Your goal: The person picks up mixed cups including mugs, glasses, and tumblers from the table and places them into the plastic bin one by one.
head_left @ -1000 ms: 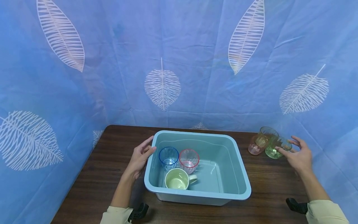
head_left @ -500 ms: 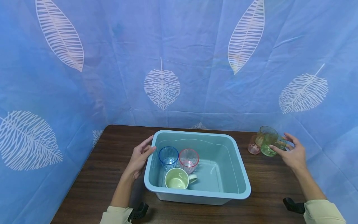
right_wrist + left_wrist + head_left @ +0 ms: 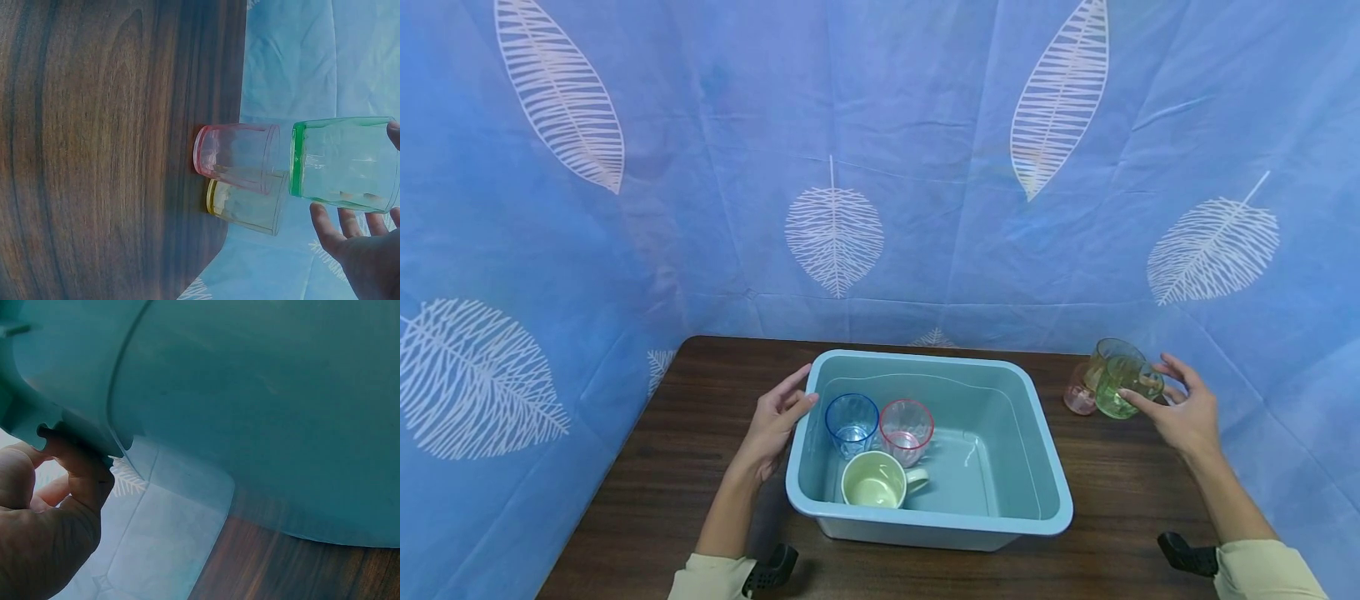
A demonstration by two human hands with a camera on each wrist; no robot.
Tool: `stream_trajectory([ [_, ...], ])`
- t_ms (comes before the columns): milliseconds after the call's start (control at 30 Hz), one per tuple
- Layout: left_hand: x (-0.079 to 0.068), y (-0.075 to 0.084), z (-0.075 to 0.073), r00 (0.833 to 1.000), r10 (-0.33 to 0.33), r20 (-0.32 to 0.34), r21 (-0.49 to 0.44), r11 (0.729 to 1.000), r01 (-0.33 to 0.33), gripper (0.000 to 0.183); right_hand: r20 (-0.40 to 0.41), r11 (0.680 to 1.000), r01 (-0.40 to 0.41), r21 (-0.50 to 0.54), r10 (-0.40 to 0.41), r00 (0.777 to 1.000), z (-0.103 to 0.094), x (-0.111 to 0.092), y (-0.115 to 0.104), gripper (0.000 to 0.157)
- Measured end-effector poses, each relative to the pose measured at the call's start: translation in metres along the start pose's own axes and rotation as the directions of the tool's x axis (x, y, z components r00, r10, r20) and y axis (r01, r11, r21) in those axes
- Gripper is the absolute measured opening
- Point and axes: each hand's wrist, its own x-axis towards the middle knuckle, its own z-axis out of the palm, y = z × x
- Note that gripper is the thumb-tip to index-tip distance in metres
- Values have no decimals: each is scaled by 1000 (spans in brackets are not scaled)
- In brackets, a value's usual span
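My right hand (image 3: pixel 1191 417) holds a clear green glass (image 3: pixel 344 162) between thumb and fingers, near the table's far right corner. In the right wrist view the glass is held up off the wood, its base apart from the table. Beside it stand a pink glass (image 3: pixel 234 153) and a yellowish glass (image 3: pixel 247 206), close together; the green one overlaps the yellowish one in the head view. At the left end of a light blue tub (image 3: pixel 925 518), my left hand (image 3: pixel 775 429) grips the rim, some fingers tucked under it in the left wrist view.
Inside the tub's left half sit a blue-rimmed glass (image 3: pixel 853 427), a red-rimmed glass (image 3: pixel 907 429) and a pale green mug (image 3: pixel 876 485) with its handle to the right. A blue leaf-patterned cloth (image 3: pixel 925 167) hangs behind the dark wooden table (image 3: pixel 647 492).
My right hand has brought the green glass left and slightly up, tilting it more upright, close in front of the yellowish glass. The left hand and tub have stayed put.
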Motion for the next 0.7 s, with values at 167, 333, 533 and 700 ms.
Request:
stream_trajectory([
  [167, 0, 0, 0, 1000, -4, -1, 8, 1000, 4, 56, 1, 999, 35, 4, -35, 999, -1, -3, -1, 91],
  [333, 0, 1, 0, 1000, -12, -4, 8, 1000, 12, 56, 20, 1000, 26, 6, -27, 999, -3, -6, -4, 91],
  [533, -1, 1, 1, 1000, -15, -11, 8, 1000, 15, 56, 31, 1000, 9, -13, -8, 999, -3, -8, -8, 87],
  [700, -1, 1, 1, 1000, -14, -11, 8, 1000, 14, 55, 22, 1000, -9, -5, 9, 1000, -4, -7, -10, 80],
])
